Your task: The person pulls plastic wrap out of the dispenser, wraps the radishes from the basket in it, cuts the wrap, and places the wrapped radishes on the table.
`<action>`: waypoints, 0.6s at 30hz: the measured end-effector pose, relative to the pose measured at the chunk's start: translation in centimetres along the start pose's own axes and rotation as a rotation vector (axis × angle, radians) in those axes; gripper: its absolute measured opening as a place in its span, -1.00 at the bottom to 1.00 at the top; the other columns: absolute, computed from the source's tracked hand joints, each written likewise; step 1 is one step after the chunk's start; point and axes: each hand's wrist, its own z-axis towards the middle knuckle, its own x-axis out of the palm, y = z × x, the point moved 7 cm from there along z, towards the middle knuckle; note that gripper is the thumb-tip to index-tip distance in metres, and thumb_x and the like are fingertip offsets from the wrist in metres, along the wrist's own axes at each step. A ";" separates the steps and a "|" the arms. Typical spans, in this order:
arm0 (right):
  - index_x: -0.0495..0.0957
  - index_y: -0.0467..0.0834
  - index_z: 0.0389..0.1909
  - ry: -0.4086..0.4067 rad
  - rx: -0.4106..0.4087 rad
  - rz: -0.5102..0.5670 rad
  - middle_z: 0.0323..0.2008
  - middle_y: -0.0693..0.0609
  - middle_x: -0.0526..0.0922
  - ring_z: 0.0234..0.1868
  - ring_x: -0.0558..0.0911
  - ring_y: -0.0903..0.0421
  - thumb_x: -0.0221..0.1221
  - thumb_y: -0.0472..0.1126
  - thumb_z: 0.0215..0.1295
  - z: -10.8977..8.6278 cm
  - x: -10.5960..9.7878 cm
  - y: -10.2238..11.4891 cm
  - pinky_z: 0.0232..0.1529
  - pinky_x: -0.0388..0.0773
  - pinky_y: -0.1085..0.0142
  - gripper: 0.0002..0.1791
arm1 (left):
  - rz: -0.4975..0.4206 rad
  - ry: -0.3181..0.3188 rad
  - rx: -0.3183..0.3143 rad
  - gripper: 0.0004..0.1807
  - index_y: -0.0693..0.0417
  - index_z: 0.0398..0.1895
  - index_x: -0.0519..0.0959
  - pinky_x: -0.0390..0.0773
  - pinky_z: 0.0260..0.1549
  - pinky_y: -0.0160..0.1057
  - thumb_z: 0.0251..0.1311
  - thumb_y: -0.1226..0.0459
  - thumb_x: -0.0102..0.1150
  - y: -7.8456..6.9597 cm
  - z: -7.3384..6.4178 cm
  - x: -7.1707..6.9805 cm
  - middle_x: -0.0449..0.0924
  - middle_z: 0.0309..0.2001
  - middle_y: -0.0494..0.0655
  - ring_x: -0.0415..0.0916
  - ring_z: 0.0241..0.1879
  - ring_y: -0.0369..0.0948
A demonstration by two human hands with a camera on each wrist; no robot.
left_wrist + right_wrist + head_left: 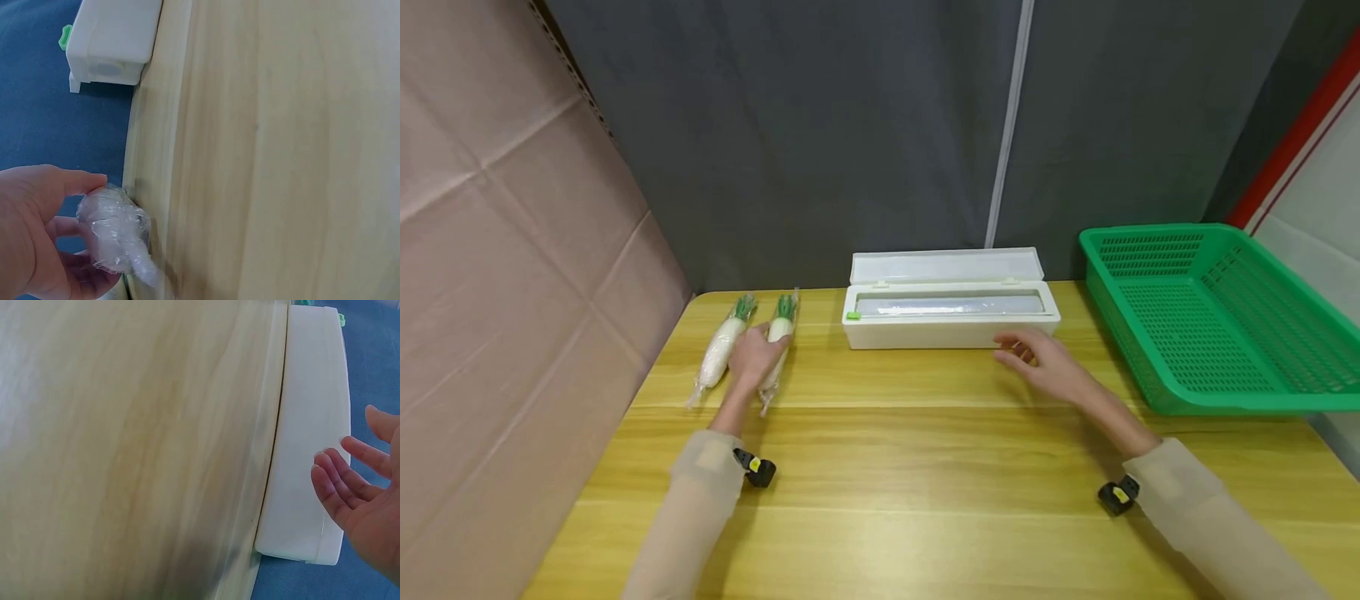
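Note:
Two white radishes with green tops, wrapped in clear film, lie at the table's left. My left hand (754, 357) grips the right-hand radish (780, 328), thumb on one side and fingers on the other; its twisted film end (139, 259) shows in the left wrist view. The other wrapped radish (721, 348) lies just left of that hand. My right hand (1047, 363) is held with loosely bent fingers and nothing in them, in front of the right end of a white cling film dispenser (925, 336). The dispenser's lid (946, 265) is raised, with the film roll (951, 306) visible inside.
A green plastic basket (1172, 392) stands at the right of the wooden table (880, 467). A dark curtain (820, 150) hangs behind the table, and a pale pink cloth wall (512, 292) borders the left side.

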 end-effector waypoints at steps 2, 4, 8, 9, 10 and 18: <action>0.58 -0.41 0.07 -0.001 -0.003 -0.009 -0.07 -0.25 0.65 -0.16 0.62 -0.06 0.23 -0.26 0.43 0.0 -0.1 0.0 -0.18 0.59 0.18 -0.67 | 0.032 0.005 0.006 -0.28 0.37 0.42 0.32 0.41 0.14 0.27 0.40 0.01 0.09 0.1 0.1 0.0 0.37 0.33 0.38 0.37 0.25 0.32; 0.57 -0.41 0.08 0.003 -0.003 -0.016 -0.05 -0.27 0.64 -0.15 0.62 -0.06 0.23 -0.25 0.43 0.0 -0.3 -0.1 -0.16 0.60 0.14 -0.66 | 0.043 0.008 0.014 -0.27 0.40 0.42 0.30 0.40 0.14 0.28 0.41 0.01 0.07 0.1 0.1 -0.1 0.36 0.32 0.42 0.35 0.25 0.34; 0.54 -0.42 0.13 0.017 0.011 -0.033 0.00 -0.30 0.62 -0.12 0.62 -0.10 0.20 -0.21 0.46 -0.1 -0.7 -0.3 -0.10 0.60 0.02 -0.62 | 0.020 0.010 0.017 -0.25 0.41 0.44 0.26 0.34 0.19 0.30 0.43 -0.01 0.06 0.0 0.1 -0.1 0.29 0.33 0.47 0.28 0.28 0.35; 0.54 -0.41 0.14 0.020 0.019 -0.039 0.01 -0.30 0.61 -0.11 0.62 -0.11 0.19 -0.19 0.47 -0.1 -0.8 -0.4 -0.09 0.60 -0.01 -0.60 | 0.014 0.012 0.017 -0.24 0.40 0.45 0.24 0.32 0.20 0.31 0.44 -0.02 0.06 0.0 0.1 -0.1 0.26 0.34 0.49 0.26 0.29 0.35; 0.53 -0.41 0.16 0.024 0.028 -0.044 0.02 -0.30 0.61 -0.11 0.62 -0.12 0.19 -0.17 0.48 -0.1 -0.9 -0.5 -0.08 0.59 -0.03 -0.59 | 0.013 0.011 0.018 -0.23 0.40 0.45 0.23 0.31 0.21 0.31 0.44 -0.02 0.06 -0.1 0.1 -0.2 0.24 0.34 0.50 0.25 0.30 0.35; 0.51 -0.40 0.18 -0.005 0.035 -0.065 0.02 -0.32 0.54 -0.10 0.59 -0.17 0.17 -0.16 0.49 -0.1 -1.9 -0.5 -0.07 0.58 -0.10 -0.57 | 0.075 -0.046 0.091 -0.25 0.37 0.46 0.23 0.22 0.22 0.31 0.43 -0.01 0.05 -1.1 -0.1 -0.8 0.20 0.32 0.53 0.21 0.27 0.37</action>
